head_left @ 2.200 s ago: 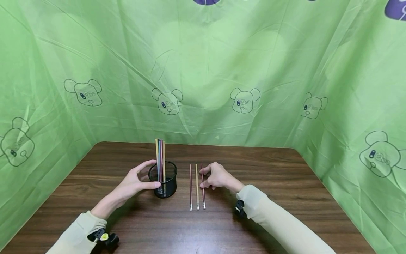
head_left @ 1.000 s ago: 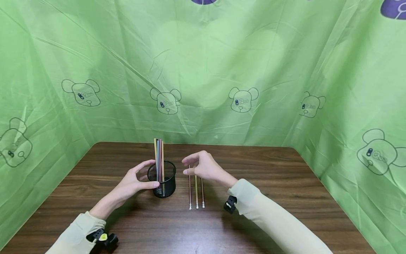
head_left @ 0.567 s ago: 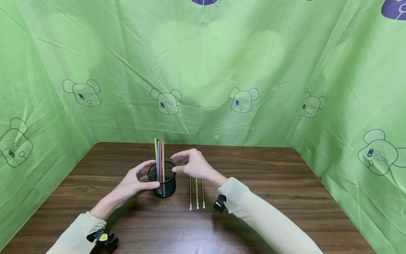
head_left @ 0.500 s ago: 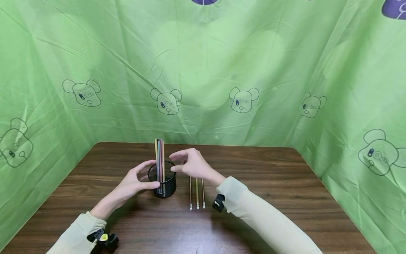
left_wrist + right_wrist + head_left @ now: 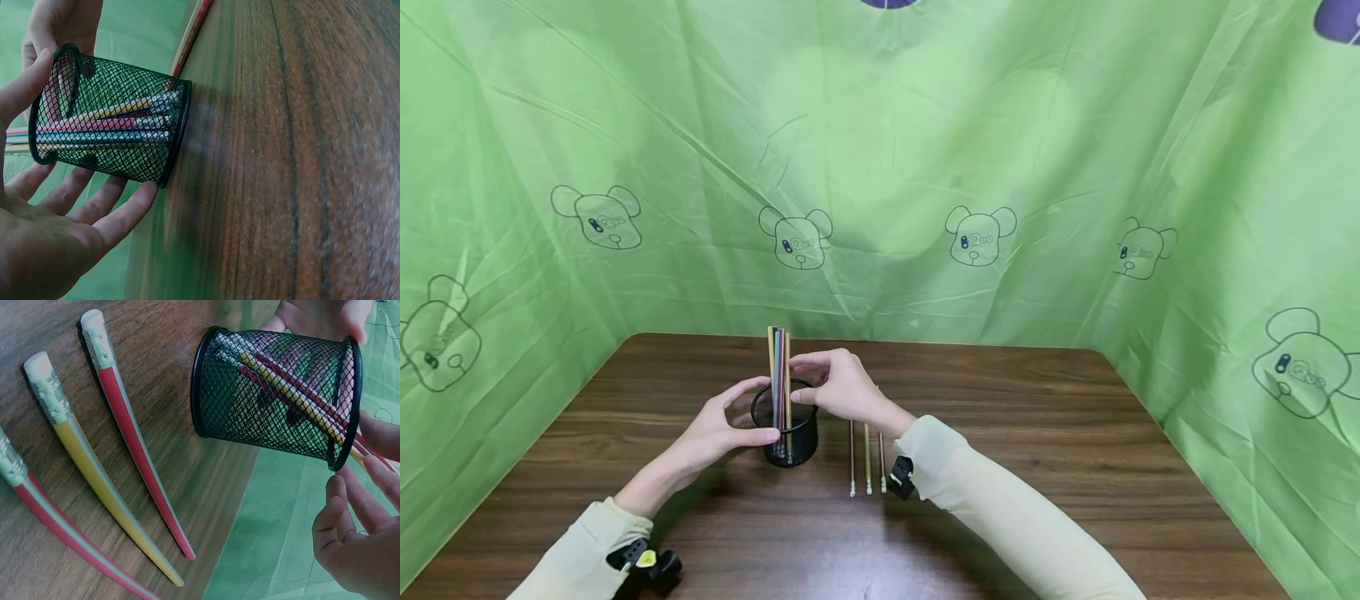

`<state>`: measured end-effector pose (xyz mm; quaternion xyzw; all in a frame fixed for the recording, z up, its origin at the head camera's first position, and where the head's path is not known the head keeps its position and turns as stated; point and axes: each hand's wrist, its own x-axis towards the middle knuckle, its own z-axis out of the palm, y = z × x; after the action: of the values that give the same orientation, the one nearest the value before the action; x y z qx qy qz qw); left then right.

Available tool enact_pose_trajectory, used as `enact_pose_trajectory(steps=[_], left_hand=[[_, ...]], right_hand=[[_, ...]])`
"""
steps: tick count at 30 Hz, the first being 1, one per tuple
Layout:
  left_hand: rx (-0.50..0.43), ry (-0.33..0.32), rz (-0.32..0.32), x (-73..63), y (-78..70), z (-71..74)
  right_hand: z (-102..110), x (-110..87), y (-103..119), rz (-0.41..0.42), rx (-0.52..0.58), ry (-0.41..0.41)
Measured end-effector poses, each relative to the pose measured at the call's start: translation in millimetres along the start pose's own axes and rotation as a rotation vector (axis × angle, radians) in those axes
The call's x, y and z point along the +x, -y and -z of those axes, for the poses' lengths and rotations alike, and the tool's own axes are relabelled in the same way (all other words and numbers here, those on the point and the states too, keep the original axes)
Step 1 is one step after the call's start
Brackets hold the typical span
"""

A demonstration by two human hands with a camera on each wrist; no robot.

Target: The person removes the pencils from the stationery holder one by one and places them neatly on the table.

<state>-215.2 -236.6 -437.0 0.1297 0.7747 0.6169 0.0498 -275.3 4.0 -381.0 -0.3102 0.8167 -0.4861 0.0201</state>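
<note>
A black mesh pencil cup (image 5: 802, 442) stands upright on the table. My left hand (image 5: 711, 429) holds it from the left, thumb at the near rim and fingers spread round the far side. Several pencils (image 5: 778, 358) lean in the cup, eraser ends down, as the left wrist view shows through the mesh. At the cup's right rim is my right hand (image 5: 846, 392), its thumb and index finger apart, fingertips right at the pencils. Below that hand, a red pencil (image 5: 128, 419), a yellow pencil (image 5: 94, 469) and another red pencil (image 5: 69, 537) lie side by side on the table.
The brown wooden table (image 5: 1037, 417) is walled at its back and sides by a green cloth (image 5: 880, 167) printed with bear faces. Black wrist cameras are strapped at both sleeves. The right forearm partly covers the row of lying pencils in the head view.
My right hand has left the rightmost lying pencil and moved left over the row to the pencils in the cup. The three lying pencils and my left hand on the cup have stayed put.
</note>
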Motion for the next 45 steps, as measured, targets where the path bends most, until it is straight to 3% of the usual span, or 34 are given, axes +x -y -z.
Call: enact_pose_trajectory(steps=[12,33,45], left_hand=[[-0.001,-0.005,0.002,-1.6,0.1,0.1],[0.002,0.005,0.007,-1.2,-1.7,-0.5],[0.007,0.0,0.007,-1.8,-2.4,-1.1]], right_hand=[[-10,3.4,1,0.056,0.011,-0.009],[-10,1.2,-4,0.012,0.024,-0.019],[-13,0.7,-4,0.003,0.024,-0.13]])
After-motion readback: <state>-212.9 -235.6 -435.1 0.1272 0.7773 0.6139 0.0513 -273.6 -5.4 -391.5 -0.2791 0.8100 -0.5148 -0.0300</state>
